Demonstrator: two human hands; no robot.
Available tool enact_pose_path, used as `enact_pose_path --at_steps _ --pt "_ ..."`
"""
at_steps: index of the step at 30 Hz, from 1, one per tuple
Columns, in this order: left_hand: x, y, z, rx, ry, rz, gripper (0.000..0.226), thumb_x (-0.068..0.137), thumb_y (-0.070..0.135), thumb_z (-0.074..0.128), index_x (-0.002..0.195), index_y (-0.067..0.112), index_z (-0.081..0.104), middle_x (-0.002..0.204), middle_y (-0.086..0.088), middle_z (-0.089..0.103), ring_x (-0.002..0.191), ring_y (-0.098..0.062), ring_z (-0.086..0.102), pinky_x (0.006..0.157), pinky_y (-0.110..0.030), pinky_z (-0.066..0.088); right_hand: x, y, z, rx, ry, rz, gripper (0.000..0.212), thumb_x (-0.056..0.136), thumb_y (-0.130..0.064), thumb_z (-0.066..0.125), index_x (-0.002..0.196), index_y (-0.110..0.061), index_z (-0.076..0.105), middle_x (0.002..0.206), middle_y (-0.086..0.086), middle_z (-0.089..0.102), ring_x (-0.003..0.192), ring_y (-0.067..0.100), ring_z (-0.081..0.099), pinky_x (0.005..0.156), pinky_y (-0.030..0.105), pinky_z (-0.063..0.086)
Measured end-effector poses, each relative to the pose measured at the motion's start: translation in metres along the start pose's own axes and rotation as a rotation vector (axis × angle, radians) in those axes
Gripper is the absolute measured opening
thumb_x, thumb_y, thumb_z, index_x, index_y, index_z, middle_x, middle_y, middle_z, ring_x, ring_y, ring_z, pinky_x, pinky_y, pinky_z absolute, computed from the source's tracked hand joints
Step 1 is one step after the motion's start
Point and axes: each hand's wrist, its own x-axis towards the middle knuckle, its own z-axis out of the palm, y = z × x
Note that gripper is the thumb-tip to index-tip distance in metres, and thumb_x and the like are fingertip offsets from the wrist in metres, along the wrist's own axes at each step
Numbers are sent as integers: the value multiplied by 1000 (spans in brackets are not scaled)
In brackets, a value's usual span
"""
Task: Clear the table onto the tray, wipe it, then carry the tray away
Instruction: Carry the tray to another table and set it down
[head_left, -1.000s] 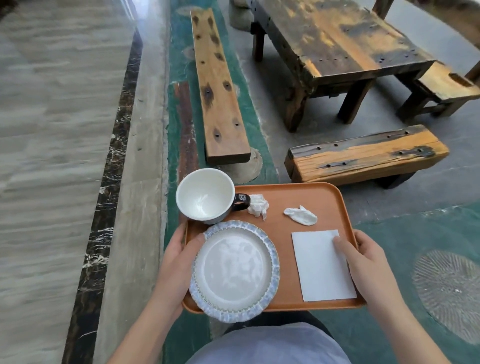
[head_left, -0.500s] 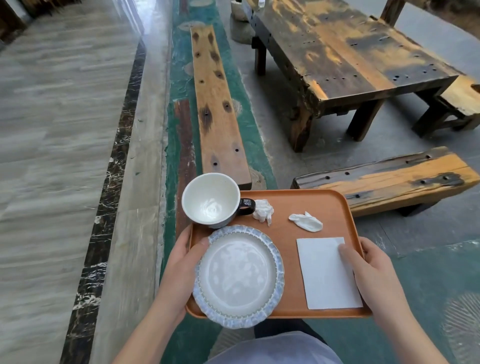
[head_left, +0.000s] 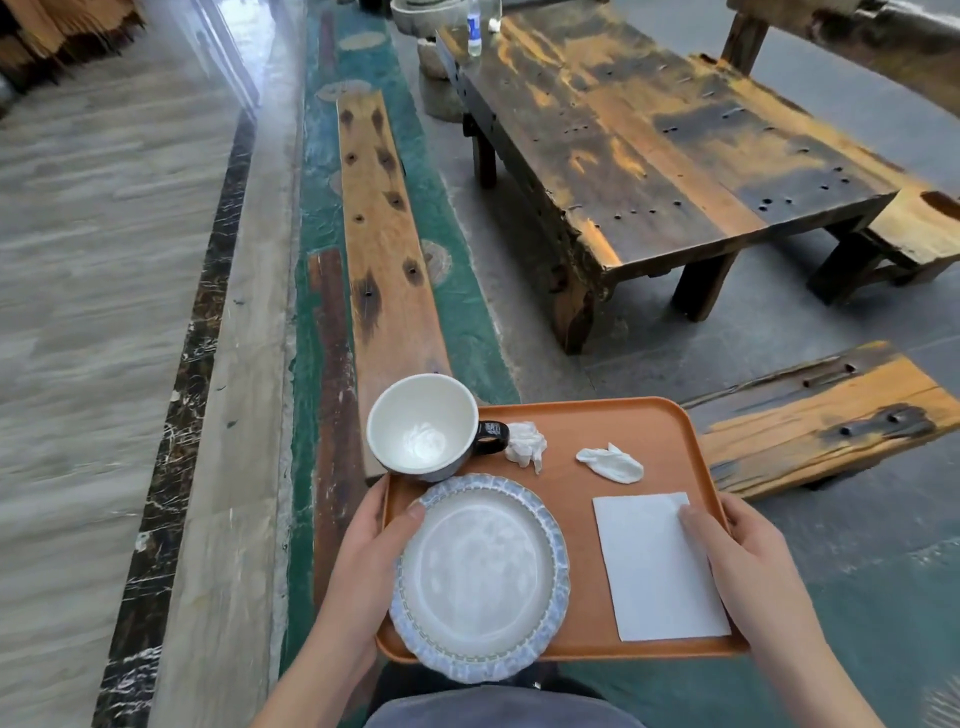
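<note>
I hold an orange tray (head_left: 618, 431) in the air in front of me. My left hand (head_left: 363, 566) grips its left edge, thumb on the rim of a blue-edged white plate (head_left: 480, 574). My right hand (head_left: 748, 556) grips the right edge, thumb pressing a flat white napkin (head_left: 654, 566). An empty white cup with a dark handle (head_left: 423, 426) stands at the tray's far left corner. Two crumpled tissues (head_left: 527, 446) (head_left: 610, 463) lie behind the napkin. The dark wooden table (head_left: 654, 140) stands ahead to the right.
A long wooden bench (head_left: 387, 234) runs ahead along the table's left side. A shorter bench (head_left: 821, 415) sits on the right, close to the tray. A bottle (head_left: 474, 28) and stone block stand at the table's far end. Marble floor lies to the left.
My view has tilted up and the table and benches have slid down and right in the frame. Both hands keep the same grip on the tray.
</note>
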Motion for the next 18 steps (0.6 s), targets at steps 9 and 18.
enact_pose_path --at_steps 9,18 --pt "124 33 26 -24 -13 -20 33 81 35 83 103 57 74 114 7 80 99 -20 79 66 -25 63 111 -50 23 -13 31 25 22 96 -41 57 86 -58 64 80 -23 72 72 0 68 64 35 54" --pt "291 95 35 -83 -72 -31 47 78 38 82 120 52 69 126 0 76 108 -28 76 79 -41 63 246 -130 81 -48 60 34 14 97 -35 57 92 -27 68 77 -14 72 60 -4 64 57 30 41"
